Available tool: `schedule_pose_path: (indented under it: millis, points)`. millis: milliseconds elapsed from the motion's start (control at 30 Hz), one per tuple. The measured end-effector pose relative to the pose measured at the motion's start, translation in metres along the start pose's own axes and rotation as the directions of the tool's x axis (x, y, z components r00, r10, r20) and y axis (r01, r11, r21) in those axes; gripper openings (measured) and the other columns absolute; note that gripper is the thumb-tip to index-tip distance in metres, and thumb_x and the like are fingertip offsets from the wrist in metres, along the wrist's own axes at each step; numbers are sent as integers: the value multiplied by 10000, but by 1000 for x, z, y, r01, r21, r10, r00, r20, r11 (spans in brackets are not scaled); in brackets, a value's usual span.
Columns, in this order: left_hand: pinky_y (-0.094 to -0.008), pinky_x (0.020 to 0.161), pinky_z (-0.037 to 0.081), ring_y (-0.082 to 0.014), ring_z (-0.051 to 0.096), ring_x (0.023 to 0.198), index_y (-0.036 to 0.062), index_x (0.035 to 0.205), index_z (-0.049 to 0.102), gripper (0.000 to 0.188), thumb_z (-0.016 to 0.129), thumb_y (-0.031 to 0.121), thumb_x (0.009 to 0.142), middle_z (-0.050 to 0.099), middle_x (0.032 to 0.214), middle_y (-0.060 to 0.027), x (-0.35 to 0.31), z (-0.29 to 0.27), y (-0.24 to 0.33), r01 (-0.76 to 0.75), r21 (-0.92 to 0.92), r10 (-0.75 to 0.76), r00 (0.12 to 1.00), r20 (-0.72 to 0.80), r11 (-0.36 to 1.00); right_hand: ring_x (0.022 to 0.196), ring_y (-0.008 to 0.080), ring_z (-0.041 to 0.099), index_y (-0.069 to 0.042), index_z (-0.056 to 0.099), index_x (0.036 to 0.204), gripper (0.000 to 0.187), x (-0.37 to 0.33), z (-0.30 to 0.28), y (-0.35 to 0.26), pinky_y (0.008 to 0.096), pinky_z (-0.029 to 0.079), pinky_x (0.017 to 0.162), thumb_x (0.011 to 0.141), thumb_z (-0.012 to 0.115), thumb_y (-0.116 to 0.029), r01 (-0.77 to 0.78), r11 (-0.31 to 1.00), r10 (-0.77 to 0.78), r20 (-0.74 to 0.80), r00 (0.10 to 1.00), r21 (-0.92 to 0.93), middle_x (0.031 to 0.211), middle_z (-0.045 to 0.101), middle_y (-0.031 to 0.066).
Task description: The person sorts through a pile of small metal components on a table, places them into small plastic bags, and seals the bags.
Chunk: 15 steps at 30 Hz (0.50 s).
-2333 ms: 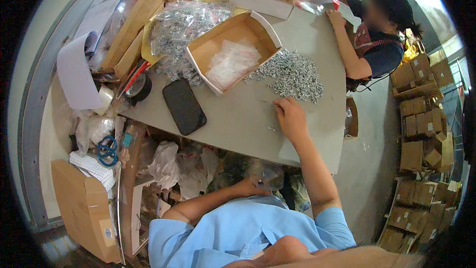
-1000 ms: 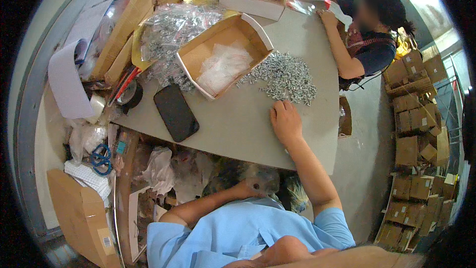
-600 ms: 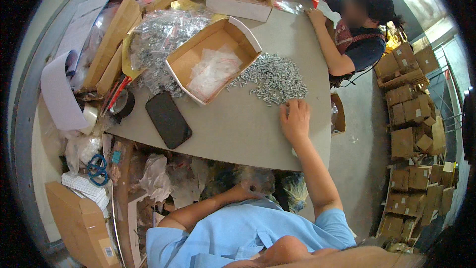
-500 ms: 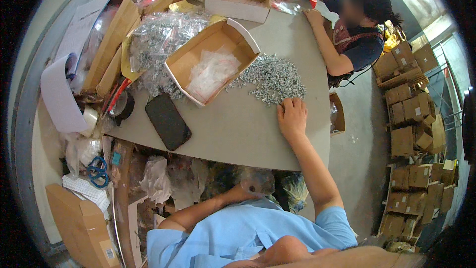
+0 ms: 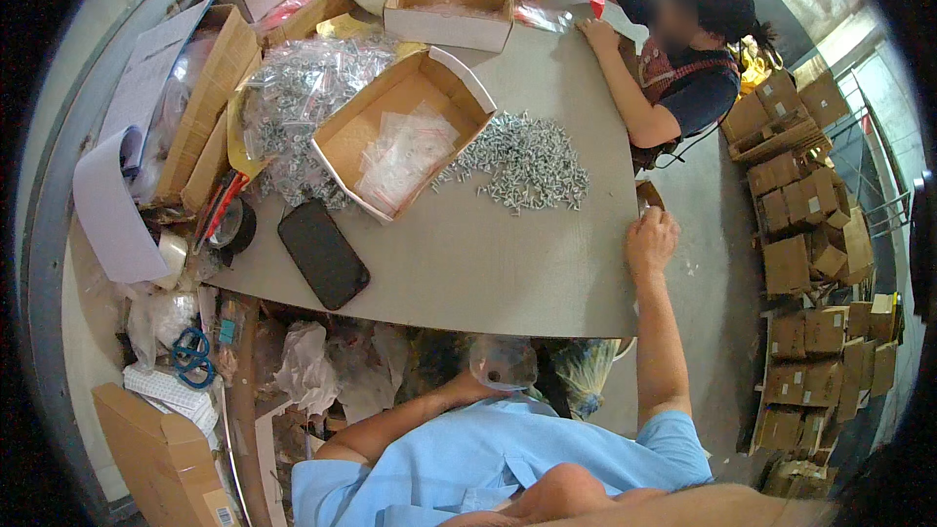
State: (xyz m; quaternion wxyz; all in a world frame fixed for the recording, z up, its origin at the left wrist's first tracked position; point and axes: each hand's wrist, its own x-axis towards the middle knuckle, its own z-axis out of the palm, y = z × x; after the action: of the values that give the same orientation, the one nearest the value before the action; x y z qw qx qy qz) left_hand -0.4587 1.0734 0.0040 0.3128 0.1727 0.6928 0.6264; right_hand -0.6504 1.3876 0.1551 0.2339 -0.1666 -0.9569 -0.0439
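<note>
My right hand (image 5: 652, 242) is just beyond the table's right edge, over a small cardboard box (image 5: 648, 195). Its fingers are curled together, and what they hold, if anything, is too small to make out. On the grey table (image 5: 468, 273) lies a loose pile of small silvery screws (image 5: 532, 161). Beside the pile sits an open cardboard box (image 5: 337, 132) with small clear zip bags (image 5: 405, 156) inside. Below the table's front edge, my left hand (image 5: 473, 385) is next to a clear plastic piece (image 5: 504, 363); its fingers are hidden.
A black phone (image 5: 324, 254), bagged screws (image 5: 298, 107) and a tape roll (image 5: 234, 226) occupy the table's left side. Blue-handled scissors (image 5: 192, 357) lie lower left. Across the table, a co-worker (image 5: 683, 68) handles a plastic bag near a white box (image 5: 449, 15). Stacked cartons (image 5: 805, 263) stand right.
My right hand has left the edge of the screw pile and moved right, past the table's edge to the small box. My left hand has hardly moved. The view has shifted slightly.
</note>
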Motion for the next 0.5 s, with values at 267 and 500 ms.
schedule_pose_path:
  millis: [267,500]
  points:
    - [-393,900,411,-278,512,1025,64,1043,599,518,740,448,724,570,1095,-142,1,-5,-3,82,60,-88,990,108,995,1089,379,482,-30,561,1126,314,31,6,-89,429,383,943,836,564,-149,257,758,-331,14,944,600,1170,527,221]
    - [-361,878,436,-219,541,1023,88,970,623,368,728,375,765,590,1078,-98,-7,-10,23,56,134,-64,996,58,989,1162,378,446,-201,562,1196,496,64,12,-170,496,327,994,768,631,-442,425,768,-497,26,867,480,1284,475,155]
